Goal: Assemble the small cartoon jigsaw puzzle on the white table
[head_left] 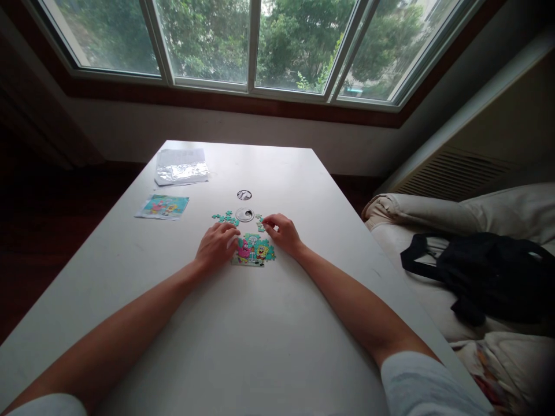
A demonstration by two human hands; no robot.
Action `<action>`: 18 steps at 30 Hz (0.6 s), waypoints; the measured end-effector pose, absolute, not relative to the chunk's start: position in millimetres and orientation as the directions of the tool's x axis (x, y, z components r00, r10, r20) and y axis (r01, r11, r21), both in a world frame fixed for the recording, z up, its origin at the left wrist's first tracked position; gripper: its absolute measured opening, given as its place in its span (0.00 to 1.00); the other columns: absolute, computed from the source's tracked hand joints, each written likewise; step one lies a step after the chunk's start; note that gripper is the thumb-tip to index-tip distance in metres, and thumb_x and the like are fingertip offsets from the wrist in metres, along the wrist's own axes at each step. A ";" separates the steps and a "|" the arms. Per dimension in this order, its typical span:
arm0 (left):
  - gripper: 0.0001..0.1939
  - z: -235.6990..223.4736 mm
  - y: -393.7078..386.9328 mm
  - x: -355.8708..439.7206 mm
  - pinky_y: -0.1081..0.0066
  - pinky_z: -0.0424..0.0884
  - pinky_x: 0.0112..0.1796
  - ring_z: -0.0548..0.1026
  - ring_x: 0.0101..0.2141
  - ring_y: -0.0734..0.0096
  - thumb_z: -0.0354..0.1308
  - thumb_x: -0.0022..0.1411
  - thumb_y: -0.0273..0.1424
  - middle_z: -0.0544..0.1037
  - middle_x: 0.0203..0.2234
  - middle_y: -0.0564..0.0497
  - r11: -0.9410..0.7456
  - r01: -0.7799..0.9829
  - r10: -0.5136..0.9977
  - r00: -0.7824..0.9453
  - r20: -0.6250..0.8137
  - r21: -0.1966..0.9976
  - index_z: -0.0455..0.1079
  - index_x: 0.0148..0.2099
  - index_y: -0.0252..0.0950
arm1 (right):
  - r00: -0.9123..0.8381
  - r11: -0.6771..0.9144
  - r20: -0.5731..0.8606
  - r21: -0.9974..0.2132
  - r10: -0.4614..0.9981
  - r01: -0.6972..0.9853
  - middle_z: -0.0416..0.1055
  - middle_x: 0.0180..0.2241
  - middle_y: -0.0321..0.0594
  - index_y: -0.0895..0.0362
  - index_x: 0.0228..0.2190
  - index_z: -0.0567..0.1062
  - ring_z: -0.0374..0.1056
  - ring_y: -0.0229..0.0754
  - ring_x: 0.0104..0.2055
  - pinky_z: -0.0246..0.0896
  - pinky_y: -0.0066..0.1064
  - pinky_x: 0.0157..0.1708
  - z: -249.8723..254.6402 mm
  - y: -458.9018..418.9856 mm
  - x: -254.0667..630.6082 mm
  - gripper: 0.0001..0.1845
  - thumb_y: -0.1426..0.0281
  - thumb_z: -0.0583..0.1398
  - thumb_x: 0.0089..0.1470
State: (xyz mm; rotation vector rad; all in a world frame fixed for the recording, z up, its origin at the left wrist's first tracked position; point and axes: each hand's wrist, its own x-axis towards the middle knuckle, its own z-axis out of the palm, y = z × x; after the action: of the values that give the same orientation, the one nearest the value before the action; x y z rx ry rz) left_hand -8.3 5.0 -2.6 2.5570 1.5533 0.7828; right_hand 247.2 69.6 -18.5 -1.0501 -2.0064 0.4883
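A partly joined jigsaw puzzle (254, 251) with pink and yellow cartoon figures lies flat on the white table, its upper and right edges uneven. My left hand (215, 245) rests at its left edge, fingers loosely bent and apart, fingertips by the loose teal puzzle pieces (226, 218). To the upper right of the puzzle, my right hand (281, 231) has thumb and forefinger pinched at a small group of teal pieces (260, 224). The piece at its fingertips is mostly hidden. Between the two groups of pieces lies a round black-and-white disc (245, 214).
Another round disc (244, 195) lies farther back. On the left are a picture sheet (163, 207) with the same cartoon figures and a clear plastic packet with papers (182, 166). A pale sofa (403, 228) with a black bag (494, 274) stands to the right; windows (208, 40) are ahead.
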 end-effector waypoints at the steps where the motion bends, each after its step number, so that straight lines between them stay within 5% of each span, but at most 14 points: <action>1: 0.11 -4.8 7.7 -10.8 0.54 0.69 0.54 0.71 0.52 0.55 0.55 0.68 0.31 0.76 0.51 0.46 -0.473 0.830 0.854 0.347 0.389 0.298 0.75 0.50 0.41 | -0.334 0.583 0.478 -0.639 0.812 0.502 0.75 0.31 0.38 0.53 0.35 0.78 0.68 0.42 0.35 0.62 0.32 0.34 -18.3 69.5 247.1 0.06 0.73 0.61 0.58; 13: 0.31 -22.9 44.1 -40.6 0.47 0.53 0.67 0.54 0.70 0.47 0.54 0.69 0.45 0.58 0.70 0.43 -0.360 0.893 0.924 0.301 0.238 0.268 0.60 0.70 0.41 | -0.366 0.600 0.476 -0.633 0.800 0.489 0.76 0.31 0.37 0.52 0.35 0.79 0.68 0.42 0.36 0.63 0.33 0.37 -18.1 68.8 244.9 0.06 0.74 0.61 0.59; 18: 0.30 -19.5 40.1 -36.3 0.43 0.47 0.68 0.52 0.70 0.48 0.48 0.72 0.48 0.58 0.71 0.47 -0.374 0.901 0.925 0.344 0.165 0.221 0.57 0.72 0.46 | -0.380 0.610 0.477 -0.615 0.792 0.500 0.76 0.31 0.37 0.53 0.36 0.79 0.68 0.42 0.36 0.63 0.33 0.38 -19.5 69.6 244.6 0.06 0.74 0.62 0.58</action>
State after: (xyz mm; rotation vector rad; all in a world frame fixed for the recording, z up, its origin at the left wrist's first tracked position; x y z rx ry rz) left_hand -36.3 40.1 -19.5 2.4990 1.7028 0.4018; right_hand 244.6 69.6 -19.5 -1.0161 -2.0582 0.4797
